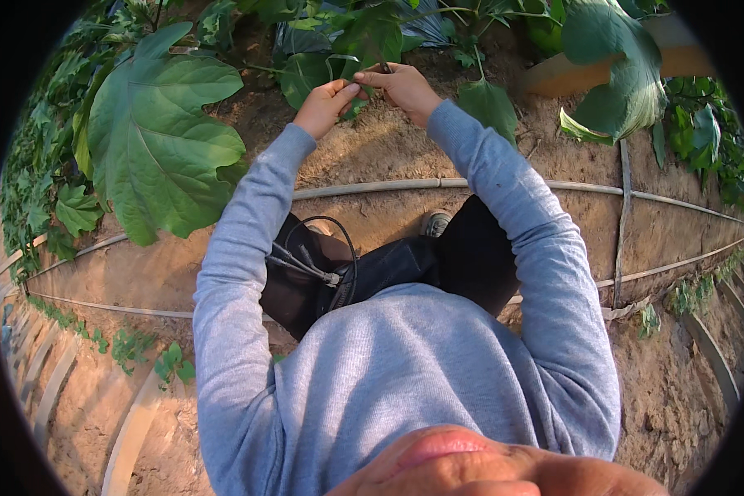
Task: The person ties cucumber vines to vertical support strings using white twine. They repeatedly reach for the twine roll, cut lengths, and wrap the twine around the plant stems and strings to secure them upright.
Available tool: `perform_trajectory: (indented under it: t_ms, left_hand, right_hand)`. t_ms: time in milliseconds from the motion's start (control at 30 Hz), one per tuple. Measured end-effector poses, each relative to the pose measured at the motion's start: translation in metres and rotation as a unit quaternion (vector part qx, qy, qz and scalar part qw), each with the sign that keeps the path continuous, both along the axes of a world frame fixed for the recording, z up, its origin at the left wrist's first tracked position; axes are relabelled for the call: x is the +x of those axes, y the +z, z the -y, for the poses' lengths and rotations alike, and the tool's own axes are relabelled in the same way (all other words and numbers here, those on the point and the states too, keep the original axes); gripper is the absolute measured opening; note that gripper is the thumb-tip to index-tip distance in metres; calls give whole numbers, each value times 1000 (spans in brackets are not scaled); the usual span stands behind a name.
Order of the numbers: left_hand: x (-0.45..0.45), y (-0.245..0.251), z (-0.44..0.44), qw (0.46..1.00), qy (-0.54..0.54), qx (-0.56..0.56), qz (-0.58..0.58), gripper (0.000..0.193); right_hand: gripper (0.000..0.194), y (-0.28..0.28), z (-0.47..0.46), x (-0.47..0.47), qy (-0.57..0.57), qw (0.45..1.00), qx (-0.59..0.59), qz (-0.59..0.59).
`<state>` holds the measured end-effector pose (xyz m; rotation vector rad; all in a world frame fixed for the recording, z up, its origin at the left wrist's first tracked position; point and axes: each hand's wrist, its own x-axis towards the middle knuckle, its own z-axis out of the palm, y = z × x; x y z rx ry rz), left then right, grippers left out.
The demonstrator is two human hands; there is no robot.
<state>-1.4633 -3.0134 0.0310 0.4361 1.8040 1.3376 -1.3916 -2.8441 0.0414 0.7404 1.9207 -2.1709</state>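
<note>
Near the top middle, my left hand and my right hand meet at the fingertips, beside the broad leaves of a green plant. Both hands are pinched around something small and dark that is too small to name. A short dark piece sticks up between the thumb and fingers of my right hand. A thin pale strip curves just above my left hand. A hanging leaf is to the right of my right hand. Both sleeves are light grey.
A large lobed leaf fills the upper left, and another curled leaf hangs at the upper right. A pale hose crosses the soil in front of me. A black bag with a cord lies at my lap. Low seedlings grow behind at left.
</note>
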Motion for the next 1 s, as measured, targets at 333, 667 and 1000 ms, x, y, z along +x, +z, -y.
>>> perform_trajectory:
  t_ms: [333, 667, 1000]
  left_hand:
    - [-33, -7, 38, 999, -19, -37, -27, 27]
    - [-30, -17, 24, 996, 57, 46, -58, 26]
    - [-19, 10, 16, 996, 51, 57, -52, 27]
  right_hand:
    - [36, -18, -67, -6, -115, 979, 161, -39]
    - [43, 25, -26, 28, 99, 988, 115, 33]
    - [47, 3, 7, 15, 107, 987, -83, 83]
